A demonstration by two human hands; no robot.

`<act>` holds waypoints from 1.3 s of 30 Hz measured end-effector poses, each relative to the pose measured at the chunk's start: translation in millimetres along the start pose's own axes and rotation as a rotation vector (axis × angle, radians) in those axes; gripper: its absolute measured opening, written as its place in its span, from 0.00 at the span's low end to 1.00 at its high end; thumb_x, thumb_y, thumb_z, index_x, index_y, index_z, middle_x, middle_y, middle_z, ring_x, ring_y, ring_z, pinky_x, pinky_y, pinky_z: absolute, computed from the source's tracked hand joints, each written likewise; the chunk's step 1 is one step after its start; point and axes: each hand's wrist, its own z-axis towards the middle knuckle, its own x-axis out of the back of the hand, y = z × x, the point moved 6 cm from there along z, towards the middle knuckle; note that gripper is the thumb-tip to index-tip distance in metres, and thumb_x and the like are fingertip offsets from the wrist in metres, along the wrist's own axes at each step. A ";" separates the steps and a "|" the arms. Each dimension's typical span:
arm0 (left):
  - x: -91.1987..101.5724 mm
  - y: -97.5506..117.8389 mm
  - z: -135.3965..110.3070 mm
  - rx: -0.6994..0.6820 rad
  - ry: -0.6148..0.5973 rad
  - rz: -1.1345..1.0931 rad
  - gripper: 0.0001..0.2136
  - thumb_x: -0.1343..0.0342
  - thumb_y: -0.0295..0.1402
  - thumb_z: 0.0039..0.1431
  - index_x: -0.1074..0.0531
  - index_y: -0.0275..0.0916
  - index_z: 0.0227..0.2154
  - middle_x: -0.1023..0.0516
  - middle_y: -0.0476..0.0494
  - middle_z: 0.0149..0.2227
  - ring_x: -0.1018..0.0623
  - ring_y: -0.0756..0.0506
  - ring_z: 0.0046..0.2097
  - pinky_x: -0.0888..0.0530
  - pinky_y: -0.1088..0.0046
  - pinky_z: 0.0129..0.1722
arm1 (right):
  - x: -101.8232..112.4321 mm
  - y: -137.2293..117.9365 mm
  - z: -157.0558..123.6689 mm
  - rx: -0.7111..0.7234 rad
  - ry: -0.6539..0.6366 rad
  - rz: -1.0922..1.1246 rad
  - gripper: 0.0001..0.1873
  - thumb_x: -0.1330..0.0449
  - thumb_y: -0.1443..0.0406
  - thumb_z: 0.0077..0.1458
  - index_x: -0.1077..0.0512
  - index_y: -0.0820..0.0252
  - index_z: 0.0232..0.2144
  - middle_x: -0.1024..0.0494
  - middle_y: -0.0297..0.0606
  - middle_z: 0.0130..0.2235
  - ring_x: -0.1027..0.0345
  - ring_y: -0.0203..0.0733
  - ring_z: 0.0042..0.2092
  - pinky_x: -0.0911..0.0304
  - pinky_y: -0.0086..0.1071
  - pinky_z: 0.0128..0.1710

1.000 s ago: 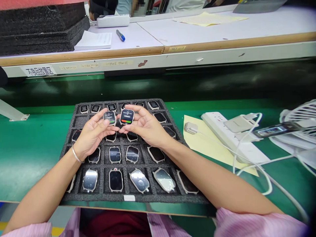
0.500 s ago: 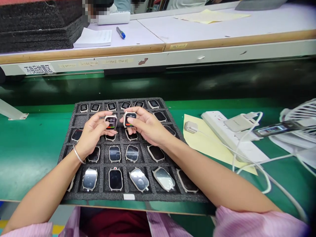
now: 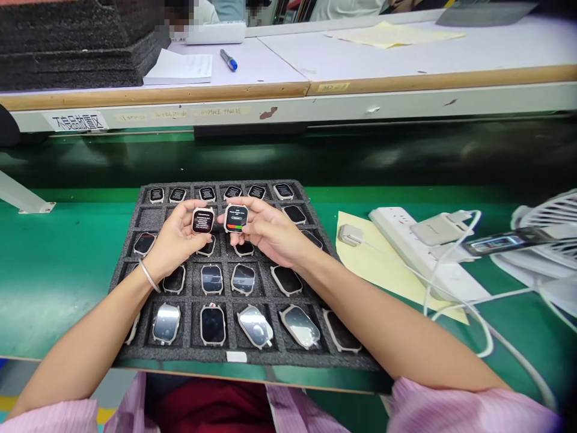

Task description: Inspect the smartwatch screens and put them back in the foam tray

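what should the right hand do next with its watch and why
Perhaps the right hand should tap the green patch on the right watch with its thumb. The thumb lies close to that patch, while the left watch, in the left hand, shows lines of text instead.

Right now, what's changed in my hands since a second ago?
On the pale-framed, dark-screened watch in your left hand, the coloured bar has given way to lines of text; that thumb has moved down off the screen. Nothing was released. Your right hand still holds the matching watch, its red-and-green bar lit; the dark grey foam tray stays put.
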 end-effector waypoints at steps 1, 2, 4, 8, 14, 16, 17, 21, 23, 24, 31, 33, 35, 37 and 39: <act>1.6 -0.2 1.0 0.004 -0.002 -0.002 0.28 0.33 0.24 0.42 0.35 0.41 0.47 0.23 0.48 0.40 0.23 0.50 0.38 0.25 0.72 0.41 | -0.1 0.5 0.2 0.002 -0.008 -0.011 0.27 0.38 0.71 0.46 0.33 0.56 0.50 0.20 0.38 0.44 0.28 0.37 0.30 0.35 0.35 0.32; 3.8 0.1 2.0 0.004 0.004 -0.006 0.28 0.34 0.24 0.41 0.36 0.41 0.47 0.24 0.47 0.41 0.22 0.50 0.38 0.25 0.72 0.42 | -0.4 1.1 0.6 0.005 -0.013 -0.020 0.27 0.37 0.71 0.45 0.33 0.56 0.50 0.20 0.38 0.45 0.28 0.36 0.30 0.35 0.34 0.32; 9.5 2.0 3.9 -0.003 0.022 -0.012 0.29 0.34 0.24 0.40 0.37 0.41 0.47 0.24 0.48 0.41 0.22 0.50 0.38 0.25 0.72 0.41 | -1.0 3.2 2.0 0.003 -0.015 -0.022 0.27 0.35 0.70 0.46 0.33 0.55 0.50 0.21 0.38 0.45 0.27 0.36 0.30 0.35 0.33 0.31; 23.5 8.2 8.2 -0.038 0.048 -0.008 0.28 0.35 0.24 0.40 0.37 0.39 0.47 0.24 0.50 0.37 0.23 0.51 0.35 0.25 0.74 0.39 | -1.0 9.9 5.8 -0.022 0.035 -0.016 0.22 0.31 0.62 0.49 0.31 0.57 0.45 0.20 0.36 0.39 0.30 0.33 0.27 0.35 0.31 0.28; 67.4 8.8 16.7 -0.052 0.235 0.049 0.28 0.36 0.22 0.38 0.39 0.39 0.45 0.25 0.51 0.35 0.21 0.51 0.31 0.25 0.74 0.33 | 0.8 14.9 7.1 -0.038 0.086 -0.067 0.20 0.30 0.62 0.47 0.29 0.58 0.42 0.19 0.36 0.36 0.32 0.34 0.26 0.36 0.31 0.26; 84.1 3.4 18.8 0.005 0.274 0.111 0.27 0.36 0.22 0.39 0.40 0.39 0.43 0.26 0.51 0.33 0.20 0.49 0.30 0.24 0.72 0.33 | 0.4 15.4 6.8 -0.046 0.073 -0.051 0.22 0.33 0.66 0.45 0.29 0.57 0.45 0.19 0.37 0.40 0.29 0.35 0.27 0.36 0.33 0.27; 91.6 0.6 19.6 0.030 0.280 0.160 0.27 0.35 0.23 0.40 0.40 0.39 0.43 0.26 0.51 0.33 0.20 0.48 0.31 0.24 0.70 0.34 | 0.1 15.3 6.6 -0.048 0.067 -0.047 0.24 0.34 0.68 0.44 0.29 0.57 0.46 0.19 0.38 0.42 0.29 0.36 0.27 0.36 0.33 0.27; 115.8 -6.7 21.1 0.064 0.276 0.378 0.23 0.35 0.24 0.39 0.38 0.39 0.39 0.25 0.50 0.31 0.21 0.46 0.33 0.25 0.66 0.39 | -4.2 13.2 5.9 -0.053 0.038 -0.042 0.27 0.34 0.71 0.42 0.30 0.55 0.48 0.21 0.35 0.42 0.29 0.36 0.29 0.35 0.33 0.28; 124.3 -8.4 21.8 0.068 0.273 0.488 0.22 0.35 0.23 0.37 0.35 0.39 0.37 0.25 0.49 0.30 0.22 0.43 0.37 0.27 0.62 0.44 | -9.5 13.1 7.1 -0.090 0.010 -0.045 0.30 0.32 0.71 0.41 0.31 0.54 0.49 0.23 0.32 0.40 0.29 0.34 0.30 0.35 0.32 0.30; 127.9 -8.7 22.1 0.073 0.273 0.555 0.21 0.34 0.24 0.36 0.34 0.39 0.36 0.25 0.49 0.30 0.22 0.40 0.40 0.28 0.60 0.47 | -13.1 13.8 8.7 -0.119 -0.011 -0.059 0.32 0.31 0.72 0.41 0.32 0.54 0.50 0.23 0.31 0.39 0.29 0.34 0.30 0.34 0.32 0.31; 142.2 -7.9 20.2 0.147 0.232 0.943 0.23 0.32 0.33 0.40 0.23 0.40 0.43 0.27 0.38 0.42 0.32 0.28 0.55 0.40 0.52 0.59 | -43.9 17.5 54.7 -0.082 -0.154 -0.582 0.31 0.34 0.68 0.47 0.37 0.60 0.53 0.27 0.35 0.37 0.27 0.42 0.35 0.31 0.41 0.41; 145.0 -8.8 18.2 0.177 0.209 1.008 0.27 0.32 0.35 0.42 0.23 0.42 0.50 0.29 0.35 0.47 0.34 0.27 0.57 0.40 0.52 0.59 | -54.5 12.9 73.2 0.103 -0.137 -0.897 0.28 0.35 0.67 0.48 0.34 0.62 0.53 0.28 0.43 0.44 0.28 0.47 0.42 0.33 0.46 0.46; 147.7 -9.6 16.8 0.196 0.193 1.059 0.31 0.33 0.37 0.44 0.26 0.43 0.56 0.31 0.34 0.51 0.34 0.26 0.57 0.39 0.53 0.59 | -65.7 12.1 87.6 0.247 -0.098 -1.213 0.26 0.34 0.65 0.49 0.29 0.63 0.51 0.32 0.49 0.52 0.32 0.55 0.52 0.37 0.51 0.53; 149.9 -10.2 16.4 0.205 0.186 1.102 0.35 0.34 0.37 0.45 0.30 0.45 0.61 0.32 0.35 0.53 0.35 0.27 0.58 0.39 0.54 0.60 | -73.3 18.9 98.5 0.255 -0.084 -1.433 0.26 0.33 0.61 0.50 0.26 0.61 0.52 0.36 0.51 0.56 0.39 0.61 0.58 0.41 0.55 0.56; 151.2 -10.1 16.7 0.202 0.191 1.139 0.38 0.34 0.37 0.45 0.34 0.46 0.63 0.32 0.36 0.54 0.35 0.28 0.59 0.38 0.54 0.60 | -74.8 27.7 105.1 0.194 -0.097 -1.527 0.28 0.33 0.58 0.52 0.27 0.58 0.55 0.37 0.51 0.58 0.42 0.63 0.60 0.42 0.57 0.56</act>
